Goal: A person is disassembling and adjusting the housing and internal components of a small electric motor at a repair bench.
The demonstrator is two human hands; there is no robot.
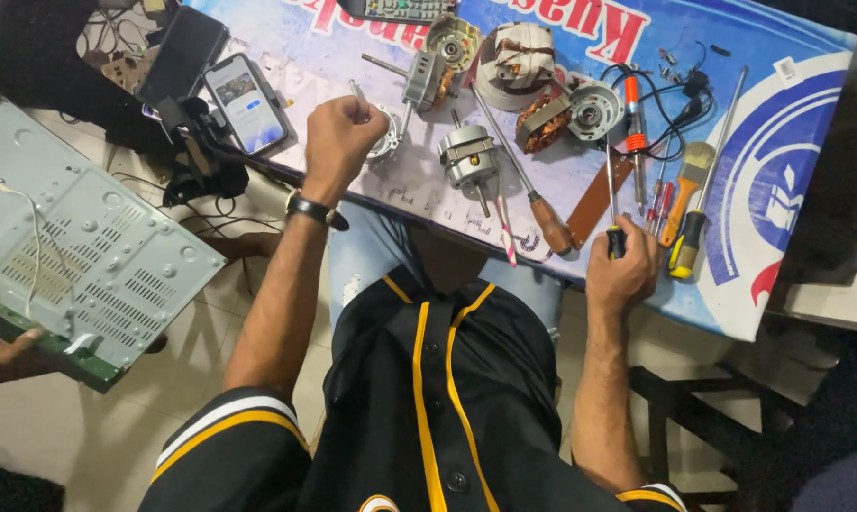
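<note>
Right hand point(622, 270) grips screwdriver point(614, 223); left hand point(339, 142) fisted.

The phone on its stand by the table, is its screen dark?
No, the phone has a lit screen showing a picture, beside the left hand.

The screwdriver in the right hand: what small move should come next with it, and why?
Probably lift the screwdriver off the table edge and bring its tip toward the round metal part under the left hand. The right hand already grips the dark handle, while the left hand rests on that part. Whether it has screws cannot be told.
</note>
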